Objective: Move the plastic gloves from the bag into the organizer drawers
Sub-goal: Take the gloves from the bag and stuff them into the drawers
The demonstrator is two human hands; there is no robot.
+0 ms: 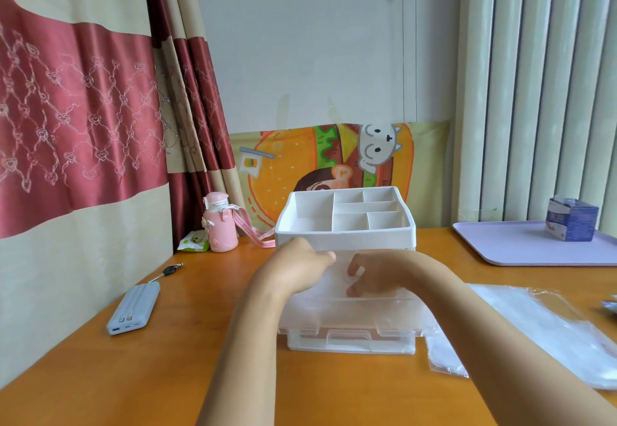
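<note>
Orange-brown wood forms the surface (200,342) that carries every item. The white-topped organizer (345,235) stands at centre. A clear bag (541,322) lies flat to its right, just beside it. The organizer's clear upper drawer (350,312) is drawn out toward the person. The plastic gloves (334,280) show as a pale, filmy wad inside that drawer, beneath both hands.

Left hand (300,267): fingers turned down into the drawer; whether they grip cannot be told. Right hand (377,273): fingers curled, pinching glove film.

Judgement: the gloves look very light, limp, slippery and clingy. They are best pinched as a bunched stack and pressed flat, not lifted by a single sheet.

Writing: the print on the blue box (572,223) and on the strap of the pink bottle (218,225) is too small to read.
</note>
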